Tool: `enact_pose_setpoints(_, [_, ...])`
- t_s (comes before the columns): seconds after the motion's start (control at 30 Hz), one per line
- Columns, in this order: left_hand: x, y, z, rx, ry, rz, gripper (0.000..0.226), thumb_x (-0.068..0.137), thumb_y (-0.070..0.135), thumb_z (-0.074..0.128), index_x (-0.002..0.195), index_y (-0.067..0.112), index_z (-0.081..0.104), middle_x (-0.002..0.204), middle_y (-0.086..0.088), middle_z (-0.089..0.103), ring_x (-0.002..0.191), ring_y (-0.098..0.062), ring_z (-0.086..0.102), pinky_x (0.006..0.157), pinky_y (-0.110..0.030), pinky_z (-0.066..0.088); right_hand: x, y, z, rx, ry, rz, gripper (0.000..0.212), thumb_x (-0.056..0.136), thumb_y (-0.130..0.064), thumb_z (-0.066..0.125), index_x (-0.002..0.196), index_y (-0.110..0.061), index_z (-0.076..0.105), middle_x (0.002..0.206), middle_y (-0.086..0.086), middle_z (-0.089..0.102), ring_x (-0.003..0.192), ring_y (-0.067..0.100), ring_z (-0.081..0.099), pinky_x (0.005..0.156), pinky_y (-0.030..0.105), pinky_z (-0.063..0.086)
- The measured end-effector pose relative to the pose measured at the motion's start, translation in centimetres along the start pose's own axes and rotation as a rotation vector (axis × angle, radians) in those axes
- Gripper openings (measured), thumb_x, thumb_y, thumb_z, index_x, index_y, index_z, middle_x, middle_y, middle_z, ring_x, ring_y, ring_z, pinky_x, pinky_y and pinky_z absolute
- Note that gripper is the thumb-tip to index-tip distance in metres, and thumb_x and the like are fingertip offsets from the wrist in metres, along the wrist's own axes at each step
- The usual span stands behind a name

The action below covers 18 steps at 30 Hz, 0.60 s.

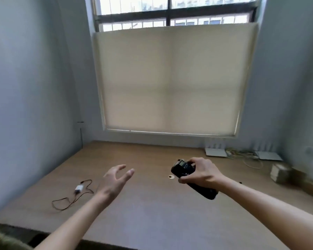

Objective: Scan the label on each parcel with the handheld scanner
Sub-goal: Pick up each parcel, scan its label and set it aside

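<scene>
Across the lower half of the view spreads a wide, light-brown wooden table (152,204), pushed into a corner of pale grey-blue walls. Behind it hangs a large cream roller blind (172,80), drawn over most of a dark-framed window (168,13). At the far right end of the table lie two flat white devices with upright antennas (216,151), with a tangle of pale cables (242,154) between them, and nearer along the right edge sits a blurred greyish block (280,173). On the left part of the table lies a thin black cable with a small white plug (79,188).

Over the table's middle, the right hand (201,173) grips a black handheld scanner (183,169), fingers curled round its body, thumb near the buttons; the small screen end points up and away, the handle end sticks out below the wrist. The left hand (116,179) hovers above the table, fingers loosely spread, holding nothing. A small pale round object (171,177) lies on the wood just left of the scanner.
</scene>
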<state>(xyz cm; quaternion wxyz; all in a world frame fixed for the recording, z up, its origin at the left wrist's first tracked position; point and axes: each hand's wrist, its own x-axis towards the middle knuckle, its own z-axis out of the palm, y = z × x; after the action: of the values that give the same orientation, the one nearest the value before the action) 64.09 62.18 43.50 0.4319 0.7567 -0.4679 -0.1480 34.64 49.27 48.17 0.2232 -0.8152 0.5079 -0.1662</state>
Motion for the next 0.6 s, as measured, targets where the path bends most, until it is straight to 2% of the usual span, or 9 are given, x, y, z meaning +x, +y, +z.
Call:
enact_pose_setpoints(0.07, [0.9, 4.5, 5.3, -0.016, -0.075, 0.057, 0.054, 0.089, 0.056, 0.065, 0.133, 0.023, 0.061, 0.141, 0.001, 0.057, 0.132, -0.018, 0.051, 0.106, -0.035, 0.039, -1.1, 5.4, -3.9, -0.012, 0.049, 0.065, 0.079, 0.042, -0.068, 0.073, 0.114, -0.036, 0.071, 0.1, -0.01, 0.074, 0.091, 0.013, 0.07, 0.079, 0.026, 0.057])
enact_pose_setpoints(0.2, [1.6, 12.9, 17.2, -0.063, -0.215, 0.159, 0.051, 0.092, 0.046, 0.066, 0.132, 0.014, 0.062, 0.139, -0.005, 0.06, 0.129, -0.019, 0.053, 0.102, -0.03, 0.038, -4.1, 16.3, -10.7, -0.045, 0.118, 0.215, 0.072, 0.047, -0.063, 0.077, 0.114, -0.038, 0.073, 0.098, -0.011, 0.076, 0.091, 0.013, 0.071, 0.081, 0.028, 0.059])
enact_pose_setpoints(0.37, [0.4, 22.9, 33.0, -0.112, -0.401, 0.254, 0.055, 0.092, 0.051, 0.063, 0.135, 0.015, 0.06, 0.139, -0.004, 0.06, 0.127, -0.017, 0.054, 0.106, -0.034, 0.041, -8.0, 30.0, -18.1, -0.071, 0.161, 0.395, 0.061, 0.049, -0.062, 0.077, 0.105, -0.038, 0.074, 0.09, -0.011, 0.075, 0.087, 0.012, 0.07, 0.073, 0.025, 0.057])
enact_pose_setpoints(0.47, [-0.9, 28.0, 41.1, -0.12, -0.498, 0.293, 0.058, 0.092, 0.053, 0.061, 0.136, 0.016, 0.059, 0.139, -0.003, 0.059, 0.126, -0.017, 0.054, 0.107, -0.035, 0.042, -10.2, 36.9, -21.9, -0.092, 0.194, 0.473, 0.053, 0.05, -0.064, 0.075, 0.097, -0.039, 0.072, 0.089, -0.013, 0.074, 0.088, 0.014, 0.069, 0.067, 0.024, 0.051])
enact_pose_setpoints(0.6, [-1.6, 32.9, 49.5, -0.148, -0.586, 0.298, 0.058, 0.092, 0.054, 0.062, 0.136, 0.017, 0.059, 0.137, -0.002, 0.061, 0.123, -0.017, 0.056, 0.105, -0.033, 0.044, -11.9, 44.2, -25.5, -0.101, 0.235, 0.569, 0.056, 0.048, -0.067, 0.071, 0.096, -0.039, 0.07, 0.089, -0.014, 0.072, 0.09, 0.015, 0.067, 0.073, 0.029, 0.055])
